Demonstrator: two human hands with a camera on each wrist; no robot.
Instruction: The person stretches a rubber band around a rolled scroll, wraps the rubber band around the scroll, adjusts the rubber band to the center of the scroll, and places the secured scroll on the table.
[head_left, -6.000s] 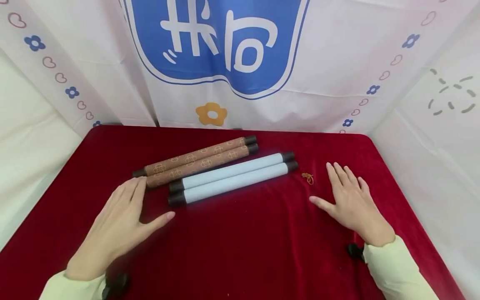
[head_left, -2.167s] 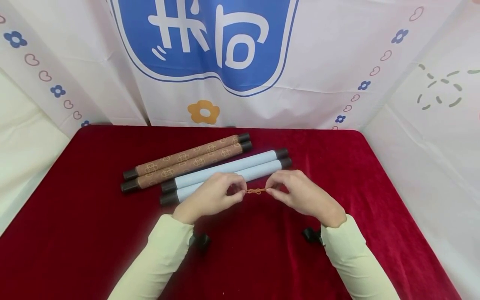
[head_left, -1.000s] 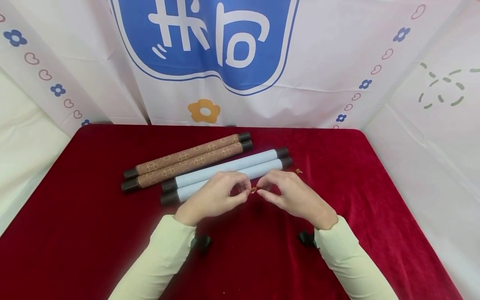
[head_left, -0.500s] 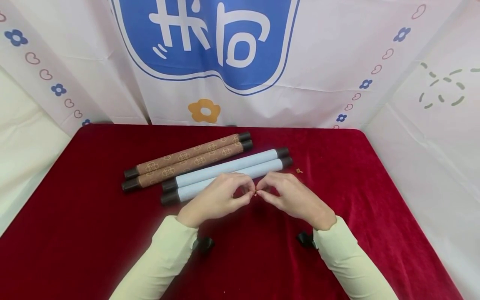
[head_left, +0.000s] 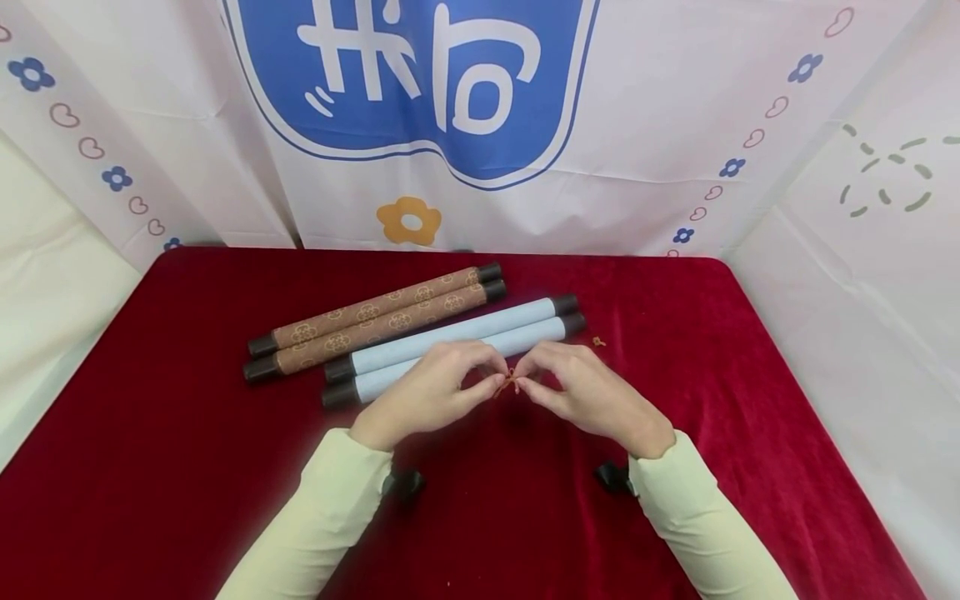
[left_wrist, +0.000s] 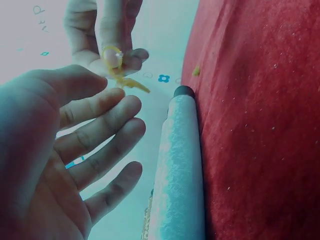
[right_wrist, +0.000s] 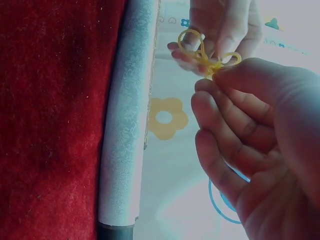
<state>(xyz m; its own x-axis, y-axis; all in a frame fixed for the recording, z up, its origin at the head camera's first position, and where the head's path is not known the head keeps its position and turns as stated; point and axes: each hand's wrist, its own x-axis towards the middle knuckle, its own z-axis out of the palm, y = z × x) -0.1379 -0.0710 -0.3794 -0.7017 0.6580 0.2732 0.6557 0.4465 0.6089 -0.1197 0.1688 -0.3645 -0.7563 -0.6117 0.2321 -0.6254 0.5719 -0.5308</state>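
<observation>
In the head view my left hand (head_left: 427, 392) and right hand (head_left: 603, 400) meet above the front of the light blue scrolls. Between their fingertips they pinch a thin yellow cord (head_left: 510, 381), tangled into loops. The right wrist view shows two loops spreading from a knot (right_wrist: 212, 65), held at thumb and forefinger. In the left wrist view one loop stands up and a short strand (left_wrist: 137, 86) sticks out sideways. Whether it is string or elastic I cannot tell. Another small yellow piece (head_left: 597, 342) lies on the cloth, right of the scroll ends.
Two light blue rolled scrolls (head_left: 457, 336) with black ends lie side by side just beyond my hands. Behind them lie two brown patterned scrolls (head_left: 375, 315). Red velvet (head_left: 480, 517) covers the table. A printed white curtain (head_left: 600, 217) hangs at the back.
My hands came in from the sides and picked up the yellow cord. A small piece was then left on the cloth. Just now, loops and strands show more between my fingertips.
</observation>
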